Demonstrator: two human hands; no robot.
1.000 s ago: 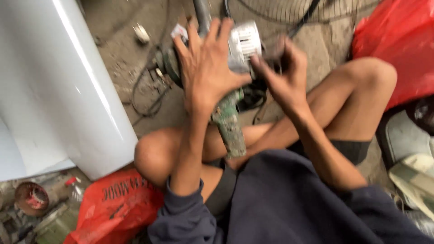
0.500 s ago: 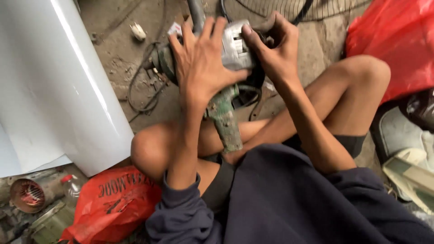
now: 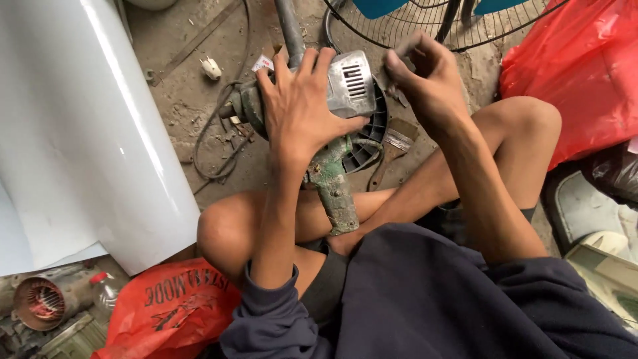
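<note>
Far left: white sheet (image 3: pixel 73 133), curled. Near left: red bag (image 3: pixel 169 309), shut (contents hidden). Centre: left hand (image 3: pixel 299 110) spread wide over drill (image 3: pixel 332 119), propped on crossed legs. Right hand (image 3: pixel 428 83) pinching a small dark piece at the drill's rear vents, now lifted higher than half a second ago. Far right: another red bag (image 3: pixel 578 73).

Your left hand (image 3: pixel 302 110) is lying flat and spread, palm down, all 5 fingers splayed and pointing away from you, with the forearm reaching straight out from a dark sleeve pushed up near the elbow. Your right hand (image 3: pixel 425 83) is curling inward, its fingertips (image 3: pixel 393 63) bunching together in a pinch, wrist bending left. Your 2 forearms are running nearly parallel above your bare, folded knees.
</note>
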